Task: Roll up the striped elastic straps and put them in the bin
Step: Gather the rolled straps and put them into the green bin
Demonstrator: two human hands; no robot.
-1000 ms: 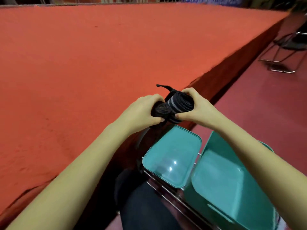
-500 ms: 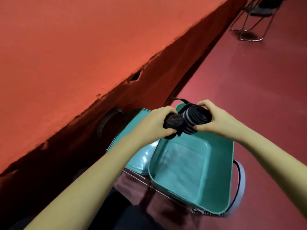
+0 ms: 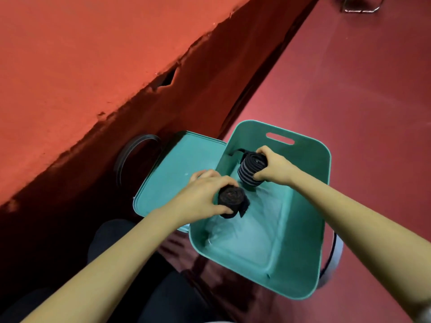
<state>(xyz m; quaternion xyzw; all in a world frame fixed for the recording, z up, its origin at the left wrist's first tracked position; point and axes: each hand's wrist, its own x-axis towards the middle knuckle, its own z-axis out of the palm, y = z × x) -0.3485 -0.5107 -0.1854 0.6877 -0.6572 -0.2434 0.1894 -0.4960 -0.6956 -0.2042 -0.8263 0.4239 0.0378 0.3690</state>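
Black-and-grey striped strap roll (image 3: 250,170): centre of frame, inside the far end of the teal bin (image 3: 324,183), pinched between the thumb and curled fingers of your right hand (image 3: 273,167). Dark strap roll (image 3: 232,198): just lower left, over the bin's left wall, gripped by your left hand (image 3: 202,195). The rolls are apart. Teal lid (image 3: 177,164): left of the bin, touching it. Red tabletop (image 3: 81,54): upper left.

A dark red floor (image 3: 349,94) runs beside a raised platform (image 3: 81,66) covered in torn orange-red carpet, with a teal bin (image 3: 307,206) low beside it and metal chair legs (image 3: 360,9) far off.
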